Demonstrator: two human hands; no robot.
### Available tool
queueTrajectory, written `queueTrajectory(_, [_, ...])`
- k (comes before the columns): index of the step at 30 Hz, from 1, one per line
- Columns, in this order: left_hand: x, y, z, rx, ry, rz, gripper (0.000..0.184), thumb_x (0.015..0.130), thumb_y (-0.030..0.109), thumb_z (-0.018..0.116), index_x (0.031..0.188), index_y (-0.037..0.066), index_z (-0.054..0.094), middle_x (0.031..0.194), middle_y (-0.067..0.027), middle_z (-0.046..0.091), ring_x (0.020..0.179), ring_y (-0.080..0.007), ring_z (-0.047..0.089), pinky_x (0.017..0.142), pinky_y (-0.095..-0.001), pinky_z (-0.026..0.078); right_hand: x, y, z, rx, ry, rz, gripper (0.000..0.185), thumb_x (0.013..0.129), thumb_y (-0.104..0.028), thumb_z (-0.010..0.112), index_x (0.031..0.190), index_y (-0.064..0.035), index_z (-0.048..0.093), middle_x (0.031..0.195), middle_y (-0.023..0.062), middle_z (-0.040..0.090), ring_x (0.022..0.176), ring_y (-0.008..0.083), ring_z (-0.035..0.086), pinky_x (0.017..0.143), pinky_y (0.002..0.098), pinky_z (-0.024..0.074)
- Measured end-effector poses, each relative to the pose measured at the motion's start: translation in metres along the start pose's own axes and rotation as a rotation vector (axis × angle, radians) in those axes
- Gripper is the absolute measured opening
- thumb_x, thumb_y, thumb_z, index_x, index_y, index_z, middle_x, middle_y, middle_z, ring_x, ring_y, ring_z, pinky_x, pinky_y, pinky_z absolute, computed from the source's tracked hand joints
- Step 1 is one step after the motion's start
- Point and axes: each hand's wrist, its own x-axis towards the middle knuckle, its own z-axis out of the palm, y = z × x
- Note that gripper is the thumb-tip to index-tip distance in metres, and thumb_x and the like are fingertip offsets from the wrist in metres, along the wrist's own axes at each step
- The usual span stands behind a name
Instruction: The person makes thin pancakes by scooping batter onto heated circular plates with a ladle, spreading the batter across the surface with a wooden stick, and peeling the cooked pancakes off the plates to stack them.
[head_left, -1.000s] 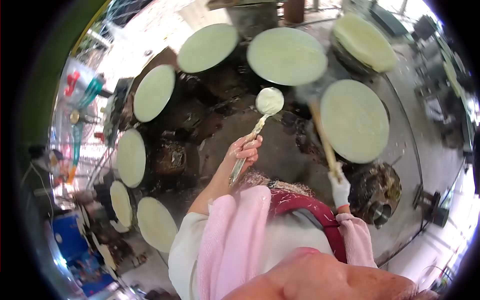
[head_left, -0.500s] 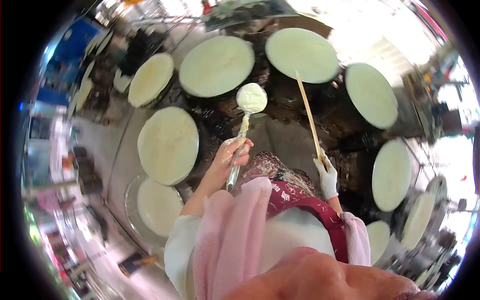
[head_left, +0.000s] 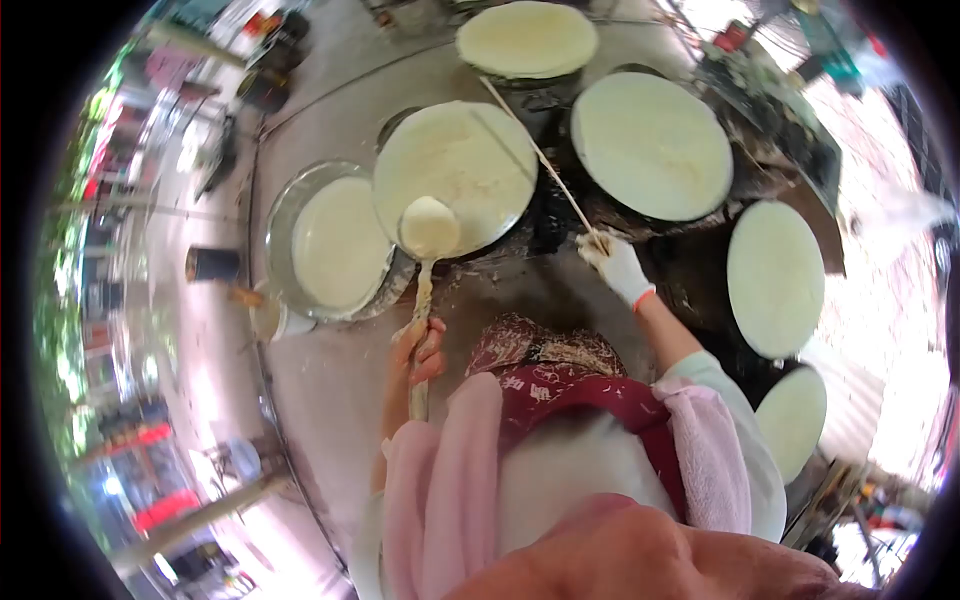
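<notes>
1. Over on the left, the bare left grip point(head_left: 418, 350) is clasping the ladle point(head_left: 424, 290), fingers wrapping its handle.
2. The ladle is pointing up and away from the body, its bowl carrying a pale batter point(head_left: 430, 225).
3. That bowl is overlapping the lower edge of the near disc point(head_left: 455, 165) in this view; whether it is touching, I'm not able to tell.
4. Across to the right grip point(head_left: 618, 268): wearing a white glove point(head_left: 628, 275), it is grasping the stick point(head_left: 541, 157) by its lower end.
5. The stick is slanting up and to the left, crossing in front of the near disc's right side, its tip showing just below the far disc point(head_left: 527, 40).
6. Just left of the near disc, the basin point(head_left: 283, 240) is holding more pale batter.
7. Right of the stick, the middle disc point(head_left: 652, 145) is lying flat and pale; the right disc point(head_left: 775, 280) and the low disc point(head_left: 792, 422) are continuing the curve round that side.
8. Closer in, a maroon apron point(head_left: 590, 400) is showing pale smears, and a pink towel point(head_left: 470, 440) is draping over the person's front.
9. Beyond the basin, a dark cylinder point(head_left: 212, 264) is standing out against the floor point(head_left: 335, 375).
</notes>
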Motion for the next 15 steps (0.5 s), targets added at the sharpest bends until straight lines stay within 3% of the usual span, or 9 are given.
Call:
queueTrajectory(3, [-0.039,-0.018,0.022,-0.174,0.229,0.103,0.036,0.104,0.034,0.045,0.113,0.0,0.054,0.065,0.0059,0.039,0.035,-0.0045,0.03,0.042,-0.0229,0.03,0.06,-0.023,0.003,-0.293,-0.111,-0.168,0.022,0.092,-0.019,0.064,0.11,-0.0066,0.067,0.091,0.0141,0.071,0.083,0.0254,0.07,0.075,0.0363,0.0518])
queueTrajectory(4, [-0.048,-0.019,0.021,-0.268,0.259,0.148,0.035,0.105,0.033,0.045,0.113,0.0,0.054,0.065,0.0061,0.039,0.036,-0.0041,0.029,0.042,-0.0224,0.029,0.076,-0.039,0.015,-0.391,-0.171,-0.185,0.025,0.091,-0.023,0.063,0.111,-0.0086,0.067,0.093,0.0175,0.07,0.089,0.0338,0.069,0.077,0.0378,0.0521])
queueTrajectory(5, [-0.055,-0.022,0.019,-0.362,0.28,0.194,0.035,0.105,0.033,0.044,0.112,0.0,0.054,0.065,0.0063,0.038,0.036,-0.0037,0.029,0.042,-0.0218,0.029,0.081,-0.059,0.03,-0.456,-0.16,-0.246,0.031,0.09,-0.03,0.063,0.112,-0.0093,0.068,0.091,0.0178,0.07,0.089,0.0366,0.067,0.078,0.0405,0.052])
queueTrajectory(7, [-0.076,-0.029,0.003,-0.369,0.334,0.266,0.032,0.105,0.029,0.044,0.112,0.0,0.054,0.065,0.0057,0.037,0.036,-0.0035,0.029,0.042,-0.0206,0.027,0.081,-0.089,0.072,-0.617,-0.311,-0.204,0.043,0.087,-0.037,0.066,0.12,-0.0105,0.065,0.099,0.0184,0.07,0.094,0.0365,0.067,0.082,0.0435,0.0513])
queueTrajectory(9, [-0.075,-0.043,-0.007,-0.37,0.432,0.329,0.03,0.105,0.026,0.043,0.111,-0.001,0.055,0.066,0.0051,0.037,0.037,-0.0034,0.028,0.041,-0.0194,0.025,0.09,-0.073,0.118,-0.61,-0.34,-0.35,0.055,0.083,-0.044,0.069,0.127,-0.0116,0.062,0.11,0.0184,0.068,0.1,0.0369,0.065,0.088,0.0446,0.0502])
queueTrajectory(10, [-0.082,-0.036,-0.011,-0.383,0.493,0.36,0.029,0.105,0.025,0.043,0.111,-0.001,0.055,0.066,0.0048,0.037,0.037,-0.0033,0.028,0.041,-0.0188,0.025,0.085,-0.088,0.147,-0.62,-0.415,-0.292,0.065,0.08,-0.044,0.073,0.134,-0.0126,0.056,0.123,0.0202,0.061,0.108,0.0381,0.062,0.092,0.0451,0.0496])
queueTrajectory(15, [-0.089,0.007,-0.055,-0.406,0.698,0.417,0.027,0.105,0.019,0.043,0.111,-0.005,0.053,0.068,0.0038,0.038,0.038,-0.0012,0.03,0.039,-0.0162,0.023,0.098,-0.109,0.265,-0.844,-0.259,-0.355,0.074,0.077,-0.045,0.076,0.139,-0.0145,0.048,0.125,0.0212,0.052,0.112,0.0386,0.058,0.09,0.0453,0.0508])
